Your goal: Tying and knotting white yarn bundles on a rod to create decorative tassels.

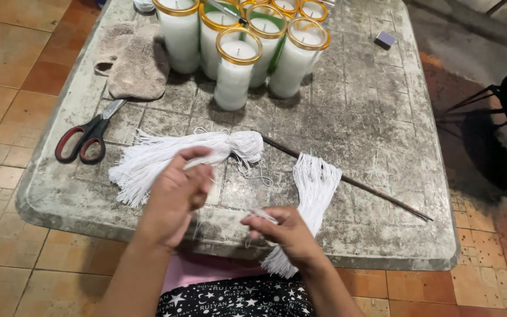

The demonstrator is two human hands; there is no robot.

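Left hand (174, 196): near the table's (377, 117) front edge, fingers pinching a white strand (198, 165).
Right hand (286, 232): at the front edge, fingertips pinching a thin wick piece (263, 216).
Wick bundle (159, 155): centre-left.
Second bundle (312, 188): draped over a rod (371, 191).
Scissors (86, 138): left edge.
Glass candles (239, 56): back edge.

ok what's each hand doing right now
Left hand: pinched shut on a white string.
Right hand: pinched shut on string ends.

Soft white cotton string bundle (171, 155), rough mottled stone-like table (377, 111), glossy glass candles (236, 67).
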